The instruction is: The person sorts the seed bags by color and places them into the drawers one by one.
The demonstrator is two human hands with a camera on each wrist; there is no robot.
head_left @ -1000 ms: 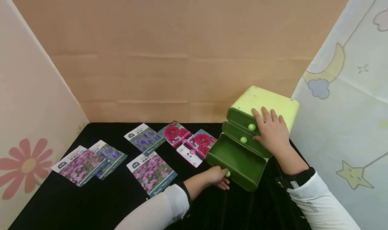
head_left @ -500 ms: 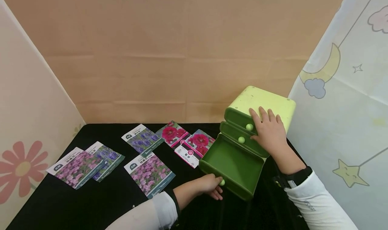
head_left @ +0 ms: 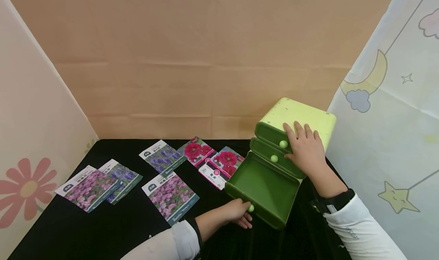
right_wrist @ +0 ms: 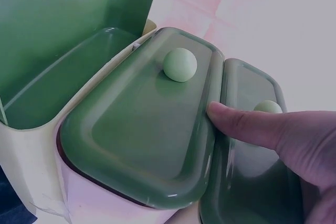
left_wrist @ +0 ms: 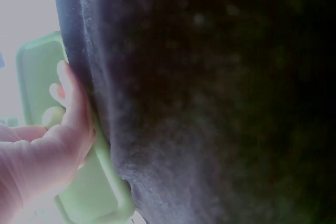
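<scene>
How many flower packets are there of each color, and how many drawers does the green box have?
Purple flower packets: 4
Red flower packets: 2
Drawers on the green box: 3, bottom drawer pulled out
Total: 6 packets, 3 drawers, 1 box, making 10 things

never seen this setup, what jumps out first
A green drawer box at right on the black table, its bottom drawer pulled out. The left hand grips that drawer's knob; the right hand rests on the box front. Flower seed packets lie at left.
</scene>
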